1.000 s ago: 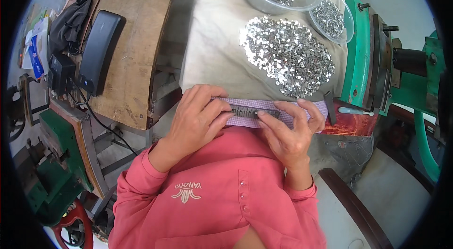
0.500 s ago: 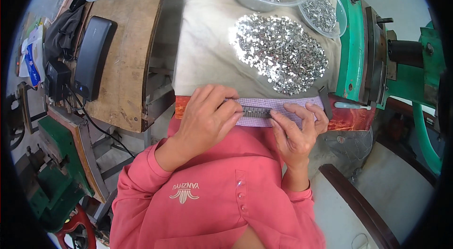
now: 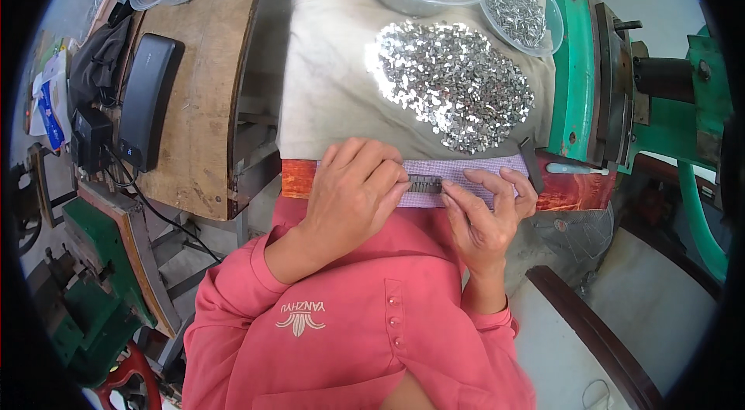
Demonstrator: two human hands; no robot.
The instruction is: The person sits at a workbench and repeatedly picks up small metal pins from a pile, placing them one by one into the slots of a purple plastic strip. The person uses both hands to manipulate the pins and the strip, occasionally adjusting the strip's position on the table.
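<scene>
A narrow dark strip with a row of slots [image 3: 424, 183] lies on a purple checked cloth [image 3: 423, 199] at the table's near edge. My right hand [image 3: 489, 220] grips its right end between thumb and forefinger, the other fingers raised and curled. My left hand [image 3: 345, 192] is closed in a pinch over the strip's left part; whatever its fingertips hold is hidden. Beyond both hands, a broad pile of small shiny metal pieces [image 3: 458, 84] is spread over a pale cloth [image 3: 326, 99].
Behind the pile stand a clear plastic tub of metal pieces [image 3: 411, 2] and a smaller clear bowl of thin metal parts [image 3: 518, 18]. A green machine [image 3: 570, 92] borders the right side. On the left, a wooden bench [image 3: 206, 76] carries a long black device [image 3: 151, 99].
My left fingertips have moved right along the strip, covering more of it. My right hand keeps its grip on the right end. The whole view has shifted slightly.
</scene>
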